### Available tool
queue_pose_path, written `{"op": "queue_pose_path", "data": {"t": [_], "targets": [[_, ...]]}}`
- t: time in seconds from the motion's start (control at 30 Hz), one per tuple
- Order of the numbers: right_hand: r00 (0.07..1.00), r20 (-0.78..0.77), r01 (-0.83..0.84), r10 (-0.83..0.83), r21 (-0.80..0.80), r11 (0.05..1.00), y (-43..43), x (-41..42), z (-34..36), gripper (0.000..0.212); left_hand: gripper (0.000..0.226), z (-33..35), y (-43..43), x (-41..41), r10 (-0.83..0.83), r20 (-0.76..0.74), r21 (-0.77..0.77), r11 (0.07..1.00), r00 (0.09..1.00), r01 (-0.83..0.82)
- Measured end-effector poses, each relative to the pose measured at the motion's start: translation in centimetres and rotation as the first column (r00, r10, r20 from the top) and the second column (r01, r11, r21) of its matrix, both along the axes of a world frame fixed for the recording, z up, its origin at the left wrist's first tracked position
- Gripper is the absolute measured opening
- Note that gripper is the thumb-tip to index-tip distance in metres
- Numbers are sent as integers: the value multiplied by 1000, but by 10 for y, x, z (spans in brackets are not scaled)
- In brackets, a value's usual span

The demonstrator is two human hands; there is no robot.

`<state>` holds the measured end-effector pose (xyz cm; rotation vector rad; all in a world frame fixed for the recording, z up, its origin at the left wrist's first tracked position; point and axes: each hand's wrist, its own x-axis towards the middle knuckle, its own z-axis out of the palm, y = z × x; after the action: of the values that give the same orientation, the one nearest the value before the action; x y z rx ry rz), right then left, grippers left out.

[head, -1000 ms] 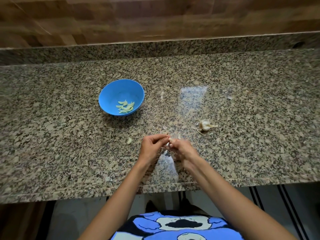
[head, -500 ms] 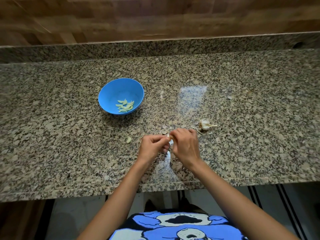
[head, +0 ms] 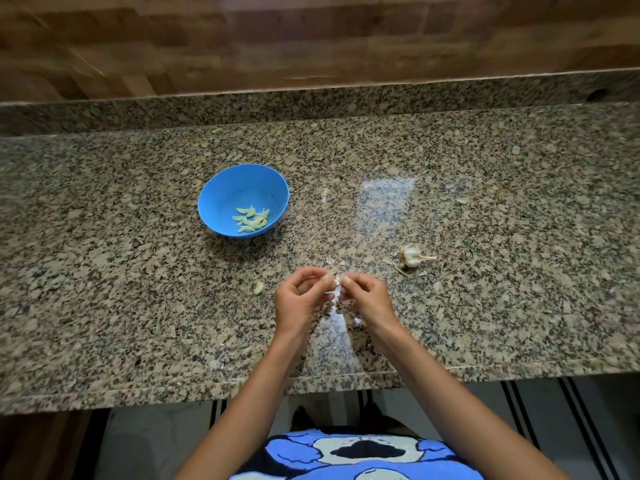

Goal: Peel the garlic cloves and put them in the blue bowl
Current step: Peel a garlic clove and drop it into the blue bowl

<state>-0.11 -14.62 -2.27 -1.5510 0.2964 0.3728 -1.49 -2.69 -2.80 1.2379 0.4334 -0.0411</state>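
Observation:
A blue bowl (head: 221, 199) stands on the granite counter, left of centre, with several peeled cloves (head: 252, 220) inside. My left hand (head: 299, 303) and my right hand (head: 369, 299) meet over the counter's front part and together pinch a small garlic clove (head: 335, 281) with whitish skin between their fingertips. A single peeled clove (head: 259, 287) lies on the counter left of my left hand. The rest of the garlic head (head: 412, 256), with its dry stem, lies to the right beyond my right hand.
Bits of papery skin (head: 330, 260) lie scattered on the counter (head: 519, 271) just beyond my hands and near the garlic head. A raised granite ledge and a wooden wall run along the back. The counter's front edge is close below my wrists.
My hands stay together on the clove. My right hand turned over it half a second ago and has since drawn back to the right, with the fingertips still pinching.

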Motion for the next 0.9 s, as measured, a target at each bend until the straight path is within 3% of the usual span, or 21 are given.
{"op": "queue_pose_path", "data": {"t": [0.1,0.23,0.3,0.37,0.43,0.47,0.6,0.67,0.73,0.8,0.9], "targets": [[999,44,-7,12,-111,994,0,-3,-5,17,19,0,5,1,42,-150,-336,938,988,-91],[998,70,12,5,-237,971,-5,-3,-10,12,24,5,16,-1,24,-215,-391,914,976,-108],[996,88,31,-5,-300,954,-9,-3,-15,12,22,6,31,0,100,-215,-257,954,971,-155],[996,90,38,-9,-336,941,-13,-1,-19,15,18,2,54,2,173,-169,189,972,970,-140],[998,59,20,-1,-326,945,-13,0,-19,18,18,-5,78,2,176,-123,639,767,977,-58],[999,36,8,3,-308,951,-11,1,-18,21,20,-9,86,2,154,-127,735,678,980,-12],[999,-26,31,-36,-180,983,-9,3,-17,27,31,-20,97,2,71,-184,828,549,980,116],[996,-34,76,-80,-122,990,-14,1,-17,27,33,-16,81,0,93,-10,897,442,996,-32],[992,-24,118,-122,-109,987,-21,-2,-17,29,35,-9,49,4,-71,109,892,447,991,-66],[987,-13,157,-159,-107,982,-26,-6,-17,29,41,-13,14,13,-316,-6,856,489,949,168],[973,-16,229,-231,-77,970,-34,-12,-17,28,53,-30,-15,32,-455,-171,822,423,874,382]]}}
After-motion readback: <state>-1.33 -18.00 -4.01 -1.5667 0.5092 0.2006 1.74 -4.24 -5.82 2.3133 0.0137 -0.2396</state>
